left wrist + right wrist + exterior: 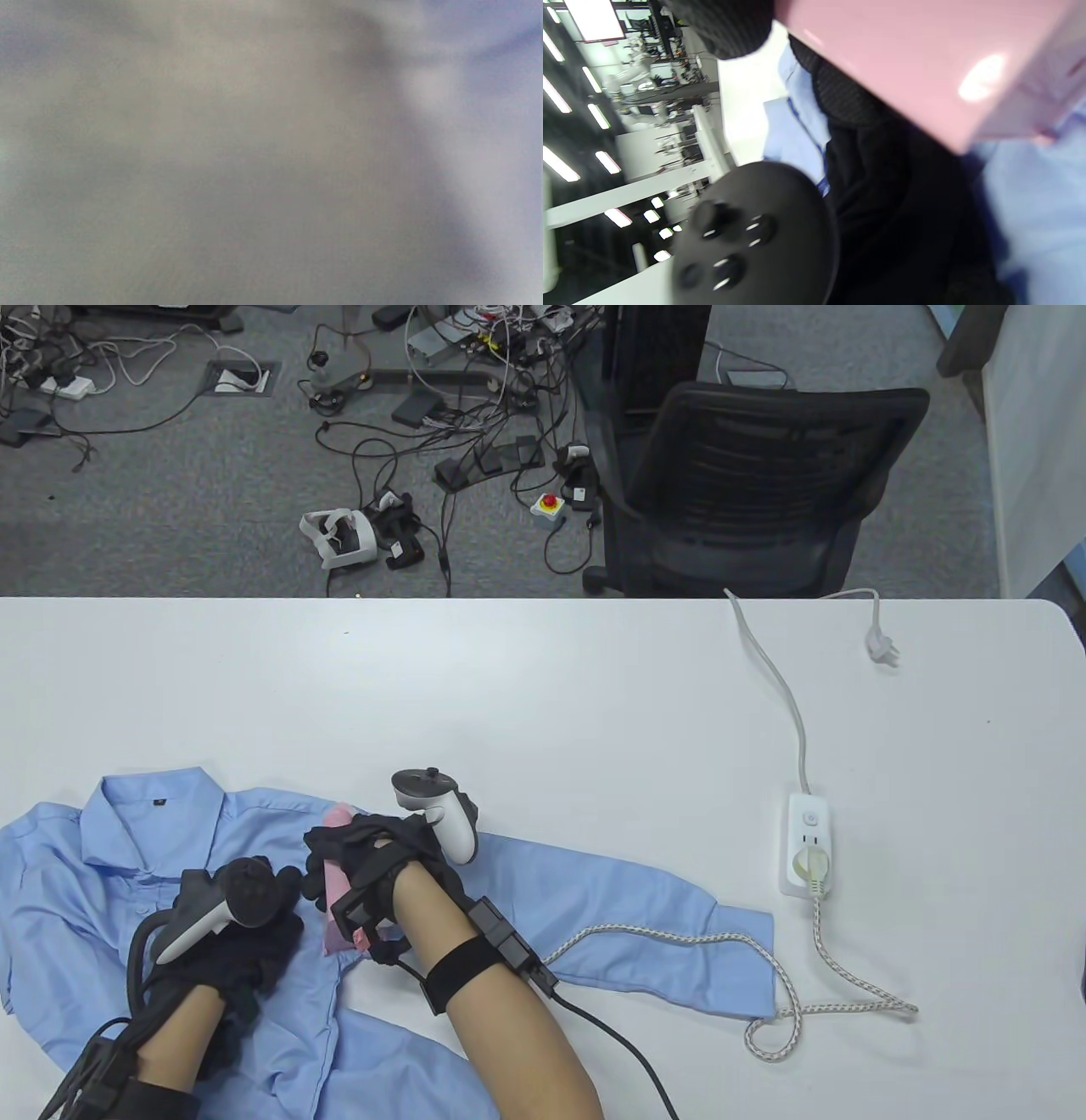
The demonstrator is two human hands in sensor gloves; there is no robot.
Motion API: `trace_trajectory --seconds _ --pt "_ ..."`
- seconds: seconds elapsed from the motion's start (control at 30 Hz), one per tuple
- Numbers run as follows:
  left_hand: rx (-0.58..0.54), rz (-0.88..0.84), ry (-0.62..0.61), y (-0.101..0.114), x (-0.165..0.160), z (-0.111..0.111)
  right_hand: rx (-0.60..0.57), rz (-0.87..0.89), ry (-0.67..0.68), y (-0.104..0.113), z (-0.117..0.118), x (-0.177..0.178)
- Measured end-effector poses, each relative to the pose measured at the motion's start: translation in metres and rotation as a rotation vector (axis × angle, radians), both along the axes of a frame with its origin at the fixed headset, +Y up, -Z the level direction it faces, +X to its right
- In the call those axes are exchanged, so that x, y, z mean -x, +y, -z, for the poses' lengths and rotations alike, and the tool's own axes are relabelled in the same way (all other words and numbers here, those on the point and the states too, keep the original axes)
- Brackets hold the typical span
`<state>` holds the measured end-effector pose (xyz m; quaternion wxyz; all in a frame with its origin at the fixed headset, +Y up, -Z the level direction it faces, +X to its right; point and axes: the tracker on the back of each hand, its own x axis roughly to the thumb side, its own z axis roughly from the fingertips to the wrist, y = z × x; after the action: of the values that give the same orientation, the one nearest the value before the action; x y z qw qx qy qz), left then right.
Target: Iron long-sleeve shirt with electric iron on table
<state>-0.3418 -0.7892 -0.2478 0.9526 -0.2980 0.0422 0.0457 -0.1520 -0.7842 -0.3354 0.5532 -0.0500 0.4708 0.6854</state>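
Observation:
A light blue long-sleeve shirt [594, 916] lies spread at the table's front left, one sleeve stretched to the right. My right hand [373, 857] grips the pink electric iron [338, 891], which sits on the shirt's chest just right of the collar. My left hand [246, 950] rests on the shirt just left of the iron and holds nothing. In the right wrist view the pink iron [903, 63] fills the top, with the left hand's glove [903, 212] and tracker [755, 237] below it on the shirt [1031, 203]. The left wrist view is a close blur of fabric.
The iron's braided cord [764, 976] runs across the sleeve, loops near the cuff and plugs into a white power strip [806, 848] on the right. The strip's own white cable [780, 678] runs to the far edge. A black office chair [747, 492] stands behind the table.

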Motion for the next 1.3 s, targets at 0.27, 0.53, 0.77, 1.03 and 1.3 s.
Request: trace_trajectory --seconds 0.27,0.53,0.77,1.03,1.3 --pt "0.006 -0.003 -0.003 0.000 0.000 0.000 -0.036 -0.032 -0.057 0.000 -0.003 -0.003" --pt "0.009 -0.007 -0.004 0.000 0.000 -0.001 -0.035 -0.047 -0.103 0.001 -0.007 -0.018" --pt "0.011 -0.008 -0.004 0.000 0.001 -0.001 -0.023 -0.055 -0.126 0.001 -0.009 -0.040" --pt "0.012 -0.008 -0.003 0.000 0.001 -0.001 0.003 -0.043 -0.147 0.001 -0.011 -0.060" --pt "0.014 -0.009 -0.003 0.000 0.001 -0.002 0.051 -0.036 -0.139 0.002 -0.013 -0.080"
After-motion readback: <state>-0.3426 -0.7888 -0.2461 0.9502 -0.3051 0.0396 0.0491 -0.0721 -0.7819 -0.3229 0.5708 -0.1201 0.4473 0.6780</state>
